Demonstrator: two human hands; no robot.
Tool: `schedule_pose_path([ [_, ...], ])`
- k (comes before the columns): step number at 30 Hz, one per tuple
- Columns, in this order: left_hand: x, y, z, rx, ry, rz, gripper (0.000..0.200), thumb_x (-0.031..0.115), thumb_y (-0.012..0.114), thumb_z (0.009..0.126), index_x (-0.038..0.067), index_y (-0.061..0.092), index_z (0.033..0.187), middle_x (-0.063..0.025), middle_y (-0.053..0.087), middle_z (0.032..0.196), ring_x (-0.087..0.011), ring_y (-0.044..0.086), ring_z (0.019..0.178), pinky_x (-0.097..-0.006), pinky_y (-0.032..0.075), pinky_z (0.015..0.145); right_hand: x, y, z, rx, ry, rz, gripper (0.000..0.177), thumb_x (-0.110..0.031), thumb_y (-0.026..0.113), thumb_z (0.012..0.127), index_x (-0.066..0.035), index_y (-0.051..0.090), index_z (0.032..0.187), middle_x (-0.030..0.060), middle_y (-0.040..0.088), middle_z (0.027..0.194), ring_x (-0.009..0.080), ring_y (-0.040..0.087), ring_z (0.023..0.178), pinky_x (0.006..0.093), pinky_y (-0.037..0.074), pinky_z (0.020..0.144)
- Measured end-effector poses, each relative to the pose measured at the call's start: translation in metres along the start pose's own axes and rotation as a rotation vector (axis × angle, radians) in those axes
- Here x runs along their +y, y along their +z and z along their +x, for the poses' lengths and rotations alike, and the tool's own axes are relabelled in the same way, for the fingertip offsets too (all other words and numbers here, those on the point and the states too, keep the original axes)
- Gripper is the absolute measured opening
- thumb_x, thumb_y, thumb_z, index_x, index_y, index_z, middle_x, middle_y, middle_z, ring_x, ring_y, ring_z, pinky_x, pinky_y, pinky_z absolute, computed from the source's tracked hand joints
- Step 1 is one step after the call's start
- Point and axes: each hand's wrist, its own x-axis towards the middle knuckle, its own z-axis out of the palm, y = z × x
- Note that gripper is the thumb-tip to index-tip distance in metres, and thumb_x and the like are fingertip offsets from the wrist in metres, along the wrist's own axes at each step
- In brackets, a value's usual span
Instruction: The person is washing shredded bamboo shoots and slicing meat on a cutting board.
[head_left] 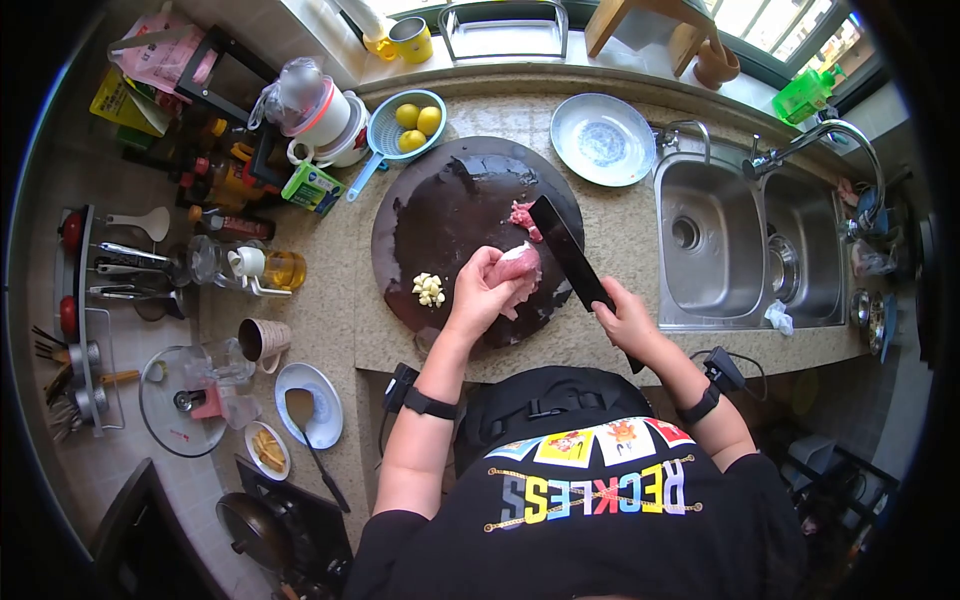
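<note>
A round dark cutting board (430, 210) lies on the counter in front of me. My left hand (482, 298) is closed round a piece of pink raw meat (516, 268), held over the board's right half. My right hand (627, 318) grips the handle of a black cleaver (566, 250), whose blade reaches up and left over the board's right edge. Beside the blade's far end lie small cut bits of meat (525, 219). A small pile of pale peeled garlic cloves (428, 290) sits on the board, left of my left hand.
A blue colander (382, 133) with yellow fruit and a white-blue plate (603, 140) stand behind the board. The double sink (700, 308) is at right. Bottles, a mug (264, 341), a plate with a spatula (318, 425) and a pan (255, 530) are at left.
</note>
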Motion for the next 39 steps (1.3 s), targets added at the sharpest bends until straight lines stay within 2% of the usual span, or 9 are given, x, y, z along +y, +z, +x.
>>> schedule_pose_path([
  [4,-0.011,-0.019,0.007,-0.021,-0.039,-0.042,0.034,0.001,0.067,0.082,-0.001,0.049,0.11,-0.012,0.063,0.095,-0.0175,0.066,0.073,-0.0273,0.055,0.047,-0.002,-0.003,-0.003,-0.025,0.086,0.039,0.026,-0.008,0.059,0.086,-0.001,0.051,0.109,0.024,0.062,0.083,0.04,0.061,0.074,0.0403,0.047,0.063],
  [6,-0.024,-0.028,0.006,0.118,-0.006,0.242,0.036,0.003,0.071,0.079,-0.003,0.054,0.11,-0.0137,0.063,0.096,-0.0215,0.066,0.079,-0.031,0.056,0.058,0.0,-0.004,-0.004,0.002,-0.045,-0.044,0.023,-0.008,0.058,0.086,-0.002,0.05,0.106,0.0245,0.061,0.081,0.0415,0.061,0.074,0.0421,0.047,0.062],
  [8,-0.031,-0.029,-0.003,0.375,0.341,0.996,0.033,0.005,0.073,0.074,-0.002,0.06,0.103,-0.0148,0.061,0.097,-0.0265,0.064,0.082,-0.0353,0.053,0.071,-0.002,-0.007,-0.004,-0.052,-0.052,-0.119,0.021,-0.008,0.057,0.086,-0.003,0.05,0.105,0.024,0.06,0.079,0.0419,0.06,0.074,0.044,0.046,0.062],
  [10,-0.036,-0.024,-0.012,0.431,0.287,0.907,0.032,0.006,0.073,0.071,0.001,0.063,0.101,-0.0145,0.059,0.098,-0.0312,0.06,0.087,-0.0381,0.049,0.078,-0.009,-0.01,-0.007,-0.111,-0.055,-0.192,0.02,-0.008,0.057,0.086,-0.003,0.05,0.104,0.0235,0.06,0.078,0.0423,0.06,0.074,0.0458,0.046,0.062],
  [20,-0.047,0.001,-0.025,0.483,0.747,0.999,0.018,0.0,0.066,0.075,-0.001,0.066,0.093,-0.0143,0.062,0.102,-0.0338,0.057,0.101,-0.041,0.046,0.089,-0.022,0.004,-0.005,-0.253,-0.258,-0.478,0.015,-0.014,0.048,0.092,-0.008,0.044,0.105,0.0191,0.061,0.075,0.0404,0.061,0.072,0.0515,0.047,0.06],
  [27,-0.049,0.006,-0.015,0.443,0.724,0.964,0.014,0.001,0.064,0.073,0.0,0.065,0.086,-0.0109,0.061,0.09,-0.0295,0.06,0.09,-0.0382,0.05,0.08,-0.028,0.002,-0.003,-0.295,-0.23,-0.558,0.014,-0.013,0.047,0.091,-0.008,0.042,0.103,0.0193,0.06,0.072,0.0412,0.061,0.069,0.0523,0.047,0.059],
  [34,-0.047,0.003,-0.013,0.427,0.734,1.055,0.016,0.002,0.064,0.072,0.001,0.065,0.088,-0.0121,0.061,0.095,-0.0323,0.059,0.096,-0.0408,0.048,0.085,-0.038,0.005,-0.001,-0.377,-0.119,-0.64,0.013,-0.012,0.047,0.091,-0.005,0.04,0.099,0.0221,0.058,0.069,0.0437,0.058,0.069,0.0526,0.045,0.06],
  [36,-0.05,0.001,-0.014,0.372,0.612,0.974,0.019,0.001,0.067,0.071,0.0,0.065,0.089,-0.0142,0.063,0.099,-0.036,0.057,0.105,-0.0461,0.043,0.096,-0.043,0.003,0.002,-0.422,-0.123,-0.597,0.013,-0.011,0.045,0.091,-0.003,0.038,0.1,0.0227,0.058,0.069,0.0445,0.058,0.069,0.053,0.045,0.06],
  [39,-0.049,0.0,-0.014,0.361,0.645,1.021,0.017,0.004,0.065,0.072,0.002,0.064,0.088,-0.0128,0.061,0.097,-0.0334,0.057,0.1,-0.0416,0.047,0.088,-0.05,0.0,0.006,-0.463,-0.137,-0.569,0.013,-0.008,0.044,0.09,-0.001,0.038,0.1,0.0232,0.058,0.069,0.0451,0.058,0.069,0.0533,0.045,0.06],
])
